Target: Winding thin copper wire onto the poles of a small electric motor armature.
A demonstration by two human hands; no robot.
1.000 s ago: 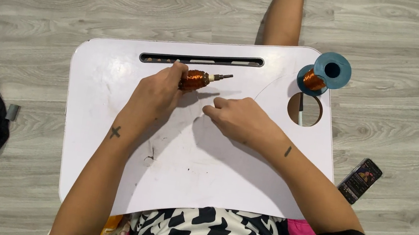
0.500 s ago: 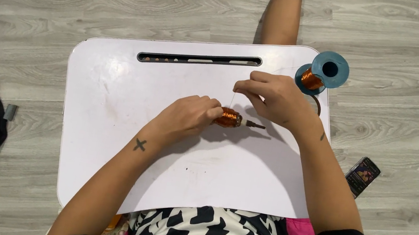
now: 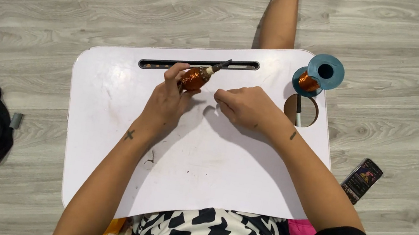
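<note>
Left hand (image 3: 166,102) clamped on copper-wound coil (image 3: 194,77), frame centre-top; right hand (image 3: 245,106) pinched, contents unclear; best keep wire taut

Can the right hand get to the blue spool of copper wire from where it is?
Probably yes. The right hand rests on the white lap tray, and the blue spool stands at the tray's far right corner with only bare tray between them.
</note>
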